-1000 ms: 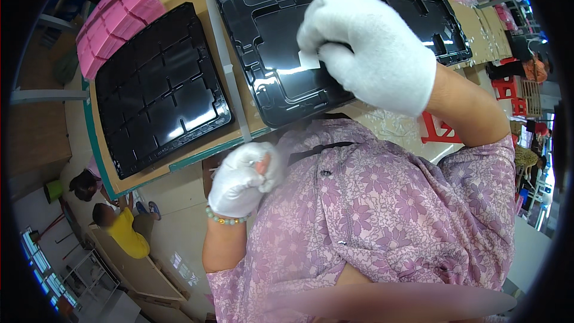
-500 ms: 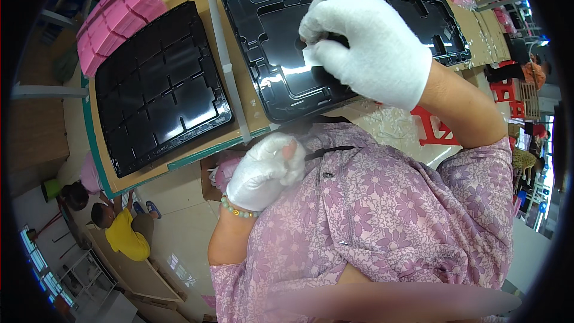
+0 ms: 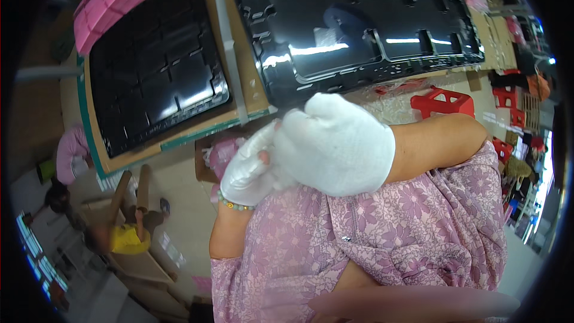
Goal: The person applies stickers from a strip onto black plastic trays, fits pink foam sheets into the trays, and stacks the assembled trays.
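My left hand, in a white glove with bare fingertips showing, is closed in front of my chest. My right hand, also white-gloved, has come up against it with its fingers curled in. Whatever lies between the two hands is hidden. Beyond them is a large glossy black plastic tray with moulded compartments. A small whitish square patch shows on the tray's floor, next to a dark reflection. Neither hand touches the tray.
Left of a grey strip on the table lies a second black tray, with pink stacked blocks behind it. A red stool stands at the right. On the floor at left, a person in yellow is beside cardboard.
My right hand has drawn back from over the large tray to my left hand. A small white piece was at its fingertips before; a whitish square now shows on the tray.
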Motion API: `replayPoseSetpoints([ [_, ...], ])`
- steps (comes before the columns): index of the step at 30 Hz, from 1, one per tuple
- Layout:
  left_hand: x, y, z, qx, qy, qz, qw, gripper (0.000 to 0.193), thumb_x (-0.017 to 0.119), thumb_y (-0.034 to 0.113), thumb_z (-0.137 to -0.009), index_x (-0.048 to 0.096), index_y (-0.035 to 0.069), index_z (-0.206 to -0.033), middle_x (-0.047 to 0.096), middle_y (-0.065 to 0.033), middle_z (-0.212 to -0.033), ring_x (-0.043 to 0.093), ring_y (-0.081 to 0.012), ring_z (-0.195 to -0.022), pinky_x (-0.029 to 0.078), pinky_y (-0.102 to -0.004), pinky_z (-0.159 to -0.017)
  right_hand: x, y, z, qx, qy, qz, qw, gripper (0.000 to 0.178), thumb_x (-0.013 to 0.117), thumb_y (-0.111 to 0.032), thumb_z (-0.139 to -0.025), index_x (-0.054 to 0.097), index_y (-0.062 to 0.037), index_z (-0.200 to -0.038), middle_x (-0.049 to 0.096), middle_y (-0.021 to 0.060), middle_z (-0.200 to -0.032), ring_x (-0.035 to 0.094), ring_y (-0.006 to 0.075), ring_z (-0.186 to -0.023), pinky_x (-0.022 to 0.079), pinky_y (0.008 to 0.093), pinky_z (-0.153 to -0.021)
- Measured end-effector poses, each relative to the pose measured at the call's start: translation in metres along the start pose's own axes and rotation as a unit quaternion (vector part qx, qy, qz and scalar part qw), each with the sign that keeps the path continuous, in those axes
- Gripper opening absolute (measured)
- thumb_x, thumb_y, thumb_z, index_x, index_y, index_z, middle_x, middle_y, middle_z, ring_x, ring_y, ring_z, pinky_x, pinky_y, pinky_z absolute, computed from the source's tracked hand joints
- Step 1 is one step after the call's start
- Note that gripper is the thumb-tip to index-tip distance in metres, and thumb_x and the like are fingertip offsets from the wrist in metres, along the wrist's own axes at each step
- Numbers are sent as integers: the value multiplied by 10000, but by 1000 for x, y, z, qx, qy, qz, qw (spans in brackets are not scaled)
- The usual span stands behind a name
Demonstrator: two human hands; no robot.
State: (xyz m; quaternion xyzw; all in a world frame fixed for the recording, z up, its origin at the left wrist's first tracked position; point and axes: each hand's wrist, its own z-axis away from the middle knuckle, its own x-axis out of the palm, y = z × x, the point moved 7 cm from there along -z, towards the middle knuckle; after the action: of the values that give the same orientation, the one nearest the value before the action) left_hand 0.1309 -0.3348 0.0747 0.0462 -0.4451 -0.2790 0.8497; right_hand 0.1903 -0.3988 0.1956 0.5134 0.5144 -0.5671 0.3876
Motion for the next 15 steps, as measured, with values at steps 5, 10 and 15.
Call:
replayPoseSetpoints([
  [5,-113,-9,13,40,-55,114,991,143,554,102,-927,580,64,-1062,623,-36,-945,605,-115,-764,496,-244,-610,-26,2,31,-171,231,-99,953,201,651,-240,-786,652,-62,-879,616,29,-795,561,153,-663,389,315,-541],
  [10,-368,-69,-1,70,302,97,946,158,515,198,-960,596,108,-1061,661,-30,-908,641,-176,-813,486,-312,-665,-49,17,92,-180,272,-13,945,240,589,-96,-881,589,51,-1071,626,100,-783,531,176,-595,385,306,-491],
  [15,-529,-56,-44,8,341,-761,552,401,513,338,-979,543,162,-1339,580,-149,-1319,492,-356,-1250,411,-504,-1032,-82,111,261,96,332,-271,898,186,524,-11,-932,582,142,-1022,649,178,-798,545,201,-553,421,302,-471],
])
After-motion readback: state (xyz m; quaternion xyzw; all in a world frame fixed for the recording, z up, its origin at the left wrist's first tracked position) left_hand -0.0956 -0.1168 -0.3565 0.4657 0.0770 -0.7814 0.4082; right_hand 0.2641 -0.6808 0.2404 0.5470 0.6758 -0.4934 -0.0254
